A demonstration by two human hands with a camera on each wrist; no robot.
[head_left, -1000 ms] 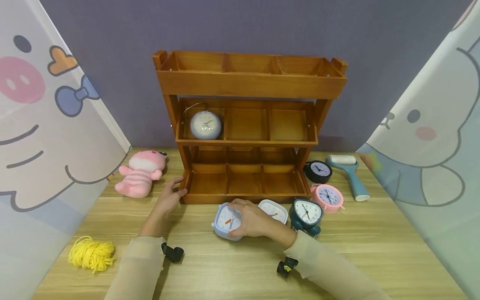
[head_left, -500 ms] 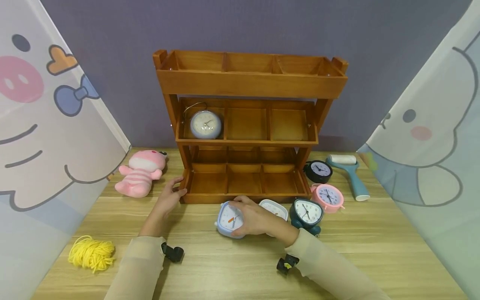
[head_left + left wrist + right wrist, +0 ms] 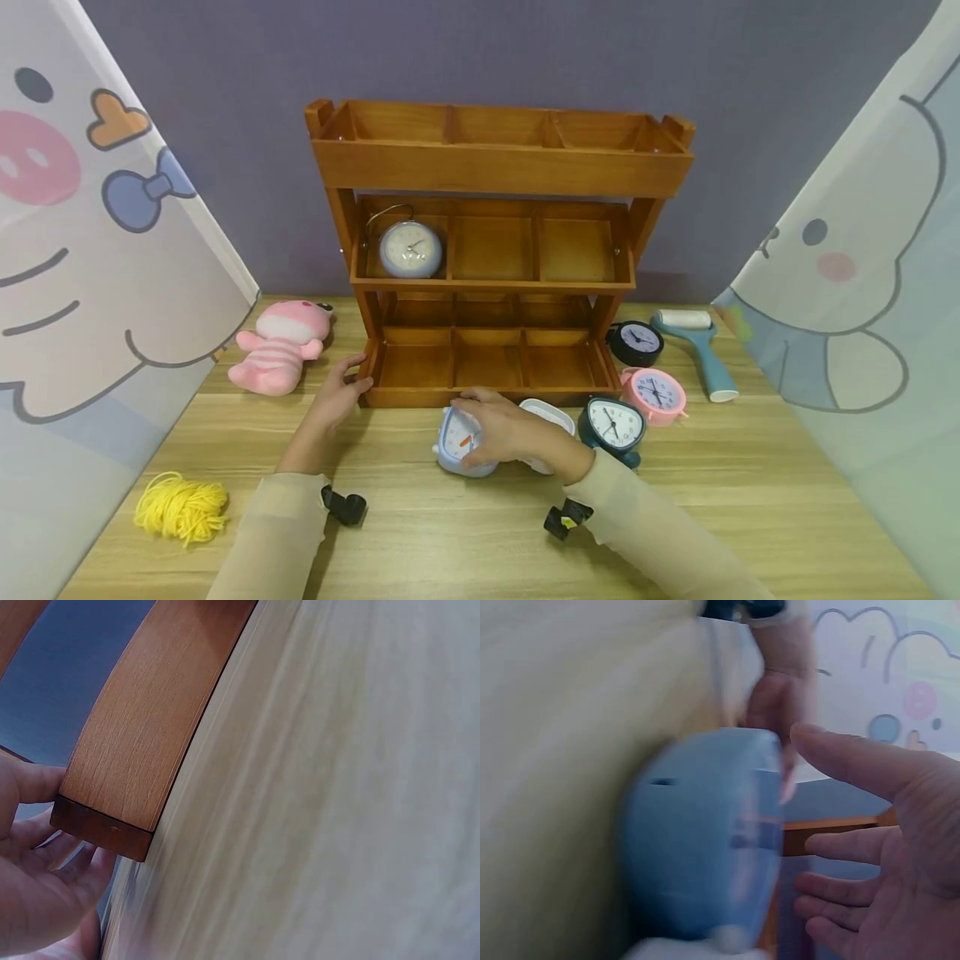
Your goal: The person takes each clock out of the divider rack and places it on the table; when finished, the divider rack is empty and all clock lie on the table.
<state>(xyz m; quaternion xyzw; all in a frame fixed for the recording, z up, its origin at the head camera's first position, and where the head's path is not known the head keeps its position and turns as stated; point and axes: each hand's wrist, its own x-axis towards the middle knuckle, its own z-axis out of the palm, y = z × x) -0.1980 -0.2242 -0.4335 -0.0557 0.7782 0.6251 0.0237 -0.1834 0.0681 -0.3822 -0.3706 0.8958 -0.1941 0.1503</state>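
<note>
My left hand grips the front left corner of the wooden shelf rack. In the left wrist view, the thumb and fingers lie on either side of the wooden end. A light blue alarm clock lies face up in front of the rack. Over it is my right hand, covering part of its dial. The right wrist view has the blue clock blurred, with the fingers extended and apart from it. Partly hidden behind that hand, a white clock lies to the right.
Farther right are a teal clock, a pink clock, a black clock and a lint roller. A round clock stands in the rack's middle tier. At left are a pink plush toy and yellow cord.
The blue clock has slid a little to the right under my right hand, whose fingers are now off it. My left hand has stayed on the rack.
</note>
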